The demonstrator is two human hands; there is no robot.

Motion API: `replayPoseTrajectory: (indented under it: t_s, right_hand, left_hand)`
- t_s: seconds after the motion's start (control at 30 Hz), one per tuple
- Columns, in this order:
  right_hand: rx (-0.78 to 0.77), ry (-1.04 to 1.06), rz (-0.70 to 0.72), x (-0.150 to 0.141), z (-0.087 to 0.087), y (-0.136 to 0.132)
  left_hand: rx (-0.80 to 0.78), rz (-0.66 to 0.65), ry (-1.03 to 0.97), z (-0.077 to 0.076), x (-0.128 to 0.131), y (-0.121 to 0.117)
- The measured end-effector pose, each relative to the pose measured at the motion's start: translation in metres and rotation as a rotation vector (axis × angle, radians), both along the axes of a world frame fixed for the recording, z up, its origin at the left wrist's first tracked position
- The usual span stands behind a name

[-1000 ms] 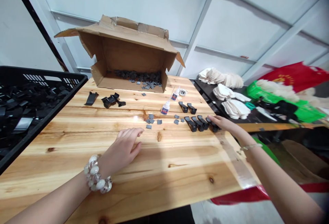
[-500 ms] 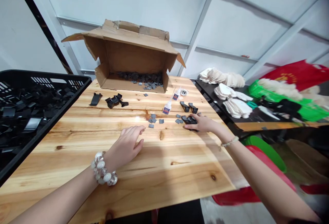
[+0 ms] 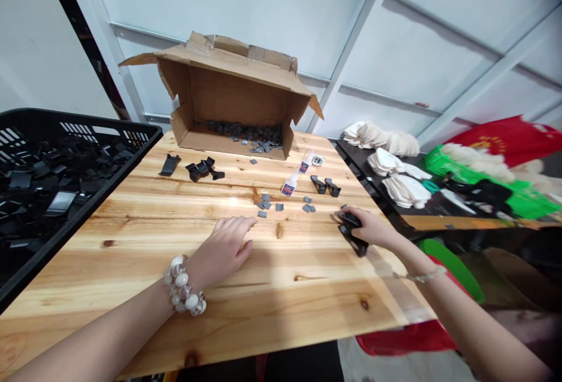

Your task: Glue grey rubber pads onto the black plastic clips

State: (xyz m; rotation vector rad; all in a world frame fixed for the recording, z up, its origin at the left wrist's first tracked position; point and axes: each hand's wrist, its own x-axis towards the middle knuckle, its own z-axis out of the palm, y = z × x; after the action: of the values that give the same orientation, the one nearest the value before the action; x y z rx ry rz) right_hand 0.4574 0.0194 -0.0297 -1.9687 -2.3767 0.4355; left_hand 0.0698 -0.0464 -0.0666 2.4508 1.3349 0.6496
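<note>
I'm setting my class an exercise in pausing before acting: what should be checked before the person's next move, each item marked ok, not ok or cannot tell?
1. Left hand free: ok, nothing visible in it.
2. Right hand on black parts: ok, fingers touch them.
3. Grip there firm: cannot tell, the fingers hide it.
4. Bottles standing: ok, both upright on the table.
5. Grey pieces in one pile: not ok, some lie scattered on the table, others in the box.

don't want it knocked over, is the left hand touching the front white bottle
Apart. The head view shows bare wood and small grey pieces between the left hand and the front white bottle.
</note>
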Motion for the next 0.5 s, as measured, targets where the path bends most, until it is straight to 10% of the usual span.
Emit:
replayPoseTrajectory:
  t_s: [0.27,0.5]
  right_hand:
    - [0.184,0.142,0.06,-0.008,-0.016,-0.027]
    - [0.185,0.179,-0.139,0.022,0.009,-0.006]
  left_hand:
    - [-0.008,-0.011,0.012,-0.004,-0.001,0.002]
    - [-0.019,-0.008,0.019,-0.001,-0.001,0.003]
